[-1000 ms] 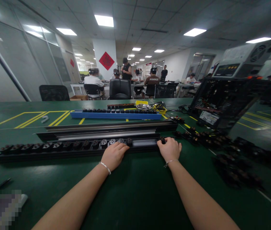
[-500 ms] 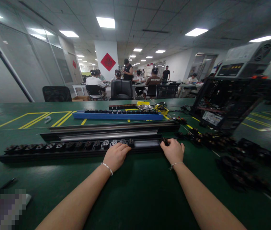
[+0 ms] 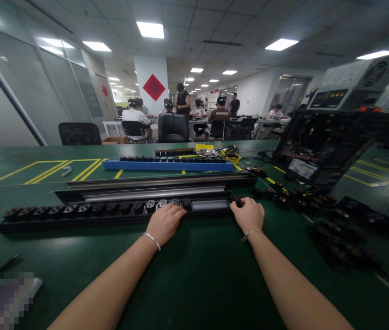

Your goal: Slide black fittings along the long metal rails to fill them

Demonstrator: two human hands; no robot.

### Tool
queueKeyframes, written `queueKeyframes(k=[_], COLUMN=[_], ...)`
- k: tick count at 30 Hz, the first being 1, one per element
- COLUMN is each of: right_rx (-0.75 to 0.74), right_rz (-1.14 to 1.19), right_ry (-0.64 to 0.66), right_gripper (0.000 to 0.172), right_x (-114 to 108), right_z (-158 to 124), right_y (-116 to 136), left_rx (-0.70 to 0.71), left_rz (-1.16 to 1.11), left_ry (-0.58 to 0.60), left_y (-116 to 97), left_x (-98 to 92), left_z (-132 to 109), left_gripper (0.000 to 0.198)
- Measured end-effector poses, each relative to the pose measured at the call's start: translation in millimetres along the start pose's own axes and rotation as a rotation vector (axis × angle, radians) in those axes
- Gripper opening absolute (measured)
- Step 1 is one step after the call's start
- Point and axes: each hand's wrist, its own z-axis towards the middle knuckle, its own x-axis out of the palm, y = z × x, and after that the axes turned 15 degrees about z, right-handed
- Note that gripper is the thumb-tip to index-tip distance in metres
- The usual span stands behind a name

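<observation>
A long black rail point(image 3: 77, 223) lies across the table in front of me, with a row of round black socket modules point(image 3: 111, 207) in its channel. My left hand point(image 3: 166, 222) grips the rail toward its right part, fingers curled over the near edge beside the last modules. A bare pale stretch of channel point(image 3: 210, 205) shows between my hands. At the rail's right end, my right hand point(image 3: 249, 215) pinches a small black socket module point(image 3: 237, 200) between thumb and fingers. Most of that module is hidden by the fingers.
Two bare rails point(image 3: 160, 192) lie just behind. Farther back is a blue rail point(image 3: 167, 166) with modules. Loose black modules point(image 3: 339, 233) are heaped at right, near an open computer case point(image 3: 313, 146). A pen point(image 3: 8, 263) lies at left. People sit at tables beyond.
The view has shifted very slightly. Both hands keep nearly the same place on the rail and the module; nothing has been let go.
</observation>
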Motion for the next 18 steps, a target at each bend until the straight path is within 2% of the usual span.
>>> queueKeyframes(k=[18], right_rx=[0.017], right_rz=[-0.027], right_ry=[-0.033], right_gripper=[0.027], right_x=[-2.3], right_z=[3.8], right_y=[-5.0], left_rx=[0.004], left_rz=[-0.001], left_ry=[-0.007], left_y=[0.4], left_x=[2.0], left_z=[-1.0], left_gripper=[0.028])
